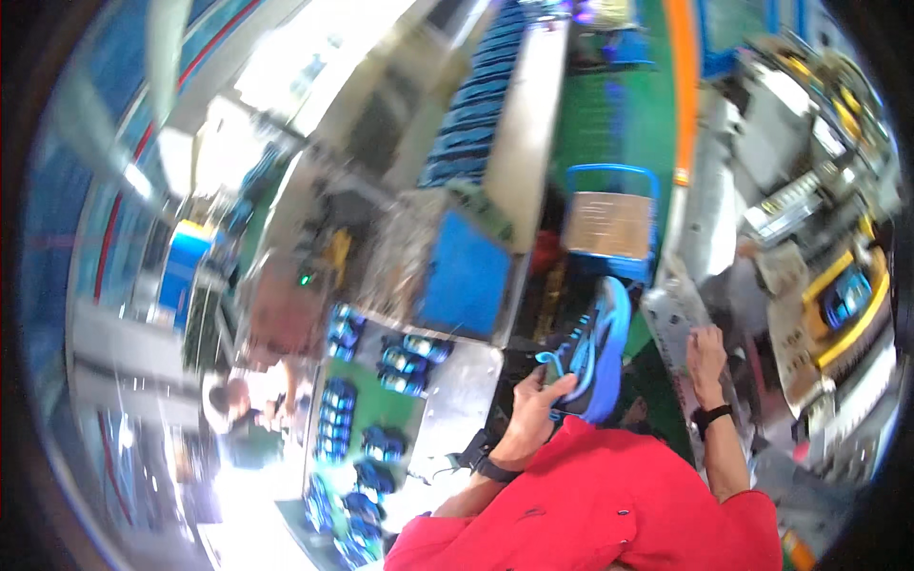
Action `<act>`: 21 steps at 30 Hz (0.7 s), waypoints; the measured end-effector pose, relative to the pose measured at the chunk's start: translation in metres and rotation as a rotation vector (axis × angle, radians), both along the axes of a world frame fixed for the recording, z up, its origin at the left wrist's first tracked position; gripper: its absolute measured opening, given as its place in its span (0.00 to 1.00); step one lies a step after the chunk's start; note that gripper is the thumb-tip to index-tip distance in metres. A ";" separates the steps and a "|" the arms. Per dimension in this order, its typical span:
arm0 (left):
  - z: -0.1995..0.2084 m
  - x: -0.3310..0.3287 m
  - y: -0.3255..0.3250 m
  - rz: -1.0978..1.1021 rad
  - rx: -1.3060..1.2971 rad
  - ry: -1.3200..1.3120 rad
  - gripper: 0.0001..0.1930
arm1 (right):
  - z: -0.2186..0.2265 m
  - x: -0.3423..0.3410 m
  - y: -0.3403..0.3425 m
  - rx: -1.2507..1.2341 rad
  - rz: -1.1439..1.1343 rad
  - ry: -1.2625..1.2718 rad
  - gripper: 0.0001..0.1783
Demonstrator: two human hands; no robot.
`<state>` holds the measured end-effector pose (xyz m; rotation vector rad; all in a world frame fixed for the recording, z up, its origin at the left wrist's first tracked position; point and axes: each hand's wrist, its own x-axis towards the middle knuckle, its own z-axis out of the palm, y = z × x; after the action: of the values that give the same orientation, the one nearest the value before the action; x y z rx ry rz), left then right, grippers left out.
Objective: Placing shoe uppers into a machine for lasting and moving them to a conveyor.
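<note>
Co-worker: a person is seen at the far left, beside a green belt; details are blurred.
Green belt: several pairs of blue shoes are laid out on a green conveyor surface, left of centre.
Metal plate: a pale metal plate is placed just right of the belt, below a blue panel.
Left hand: the left hand is closed around the lower part of a blue shoe, with a dark wristband worn below it.
Blue shoe: it is held upright near the centre, above the red sleeve.
Cart: a cardboard box is carried in a blue-railed cart behind the shoe.
Right hand: the right hand is laid on a grey metal machine part; whether anything is gripped cannot be told.
Machine: yellow-framed equipment is seen at the far right.
</note>
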<state>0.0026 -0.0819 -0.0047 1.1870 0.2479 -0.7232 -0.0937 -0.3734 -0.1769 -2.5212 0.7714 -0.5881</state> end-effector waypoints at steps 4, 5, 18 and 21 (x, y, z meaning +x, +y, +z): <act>0.004 -0.024 0.056 0.097 0.111 -0.013 0.17 | -0.084 -0.001 -0.017 -0.045 0.122 -0.003 0.07; -0.008 -0.029 0.076 0.169 0.094 -0.010 0.17 | -0.076 0.004 -0.008 -0.022 0.141 -0.023 0.08; -0.068 0.013 0.344 0.970 0.347 -0.131 0.26 | 0.272 0.287 0.137 -0.083 0.694 -0.605 0.11; -0.084 0.059 0.428 1.127 0.219 -0.081 0.10 | 0.368 0.368 0.256 -0.294 0.974 -0.626 0.12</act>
<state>0.0619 0.3461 -0.0885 1.0620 0.8511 0.3471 0.2744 -0.1169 0.1908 -2.3299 -0.7714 -1.0499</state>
